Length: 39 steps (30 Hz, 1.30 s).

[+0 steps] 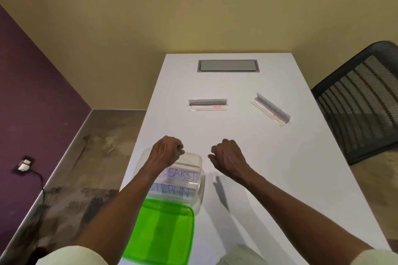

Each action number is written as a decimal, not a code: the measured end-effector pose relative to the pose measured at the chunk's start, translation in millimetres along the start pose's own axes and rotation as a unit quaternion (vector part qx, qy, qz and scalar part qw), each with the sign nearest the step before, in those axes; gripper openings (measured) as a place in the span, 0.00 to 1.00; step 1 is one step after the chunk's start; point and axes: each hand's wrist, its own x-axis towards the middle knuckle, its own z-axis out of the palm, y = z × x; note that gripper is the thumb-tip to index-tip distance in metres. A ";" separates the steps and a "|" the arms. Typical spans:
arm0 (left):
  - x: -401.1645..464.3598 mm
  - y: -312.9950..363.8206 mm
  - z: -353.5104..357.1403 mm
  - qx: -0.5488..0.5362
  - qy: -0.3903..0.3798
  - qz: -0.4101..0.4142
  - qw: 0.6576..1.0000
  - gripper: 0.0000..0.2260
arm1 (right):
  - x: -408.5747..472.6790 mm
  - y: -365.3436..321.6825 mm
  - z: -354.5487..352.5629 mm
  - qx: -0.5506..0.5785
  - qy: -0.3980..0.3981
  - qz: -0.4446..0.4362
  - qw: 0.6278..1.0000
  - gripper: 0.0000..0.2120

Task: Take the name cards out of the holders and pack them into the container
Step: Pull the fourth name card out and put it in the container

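Two name cards [179, 183] lie inside the clear container [199, 178], one reading "OSAKSI" and one "STEPHN". The container sits on the white surface [269, 168], right under the left hand [165, 151] and just to the left of the right hand [226, 155]. Its green lid [163, 228] lies off it, closer to the person than both hands, with its far edge touching or lapping over the near end of the container.

Both hands hang in the air with the fingers loosely curled. They hold nothing.

Two clear holders sit farther out. The middle holder [207, 104] is straight past the hands. The right holder [271, 108] is past the right hand and off to its side, turned at a slant. It is hard to tell if a card is left in either one.

What could go wrong? The cards look loose and stand a bit tilted, so a bump from the left arm could push the light container or tip a card out. If the lid gets pressed on while a card sticks up, the card may bend. A card missed in a holder would leave the job unfinished.
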 end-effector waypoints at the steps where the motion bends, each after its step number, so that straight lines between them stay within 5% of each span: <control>1: 2.2 10.1 1.8 -0.008 0.005 -0.001 1.000 0.11 | -4.2 9.7 -1.8 -0.002 0.002 0.006 1.000 0.20; 18: 70.4 151.6 41.5 -0.103 0.034 -0.010 0.994 0.17 | -52.1 165.8 -2.9 0.008 0.039 0.121 0.992 0.11; 39: 168.3 175.9 80.3 -0.128 0.006 -0.030 0.991 0.14 | -21.1 280.0 35.2 0.056 -0.067 0.287 0.954 0.10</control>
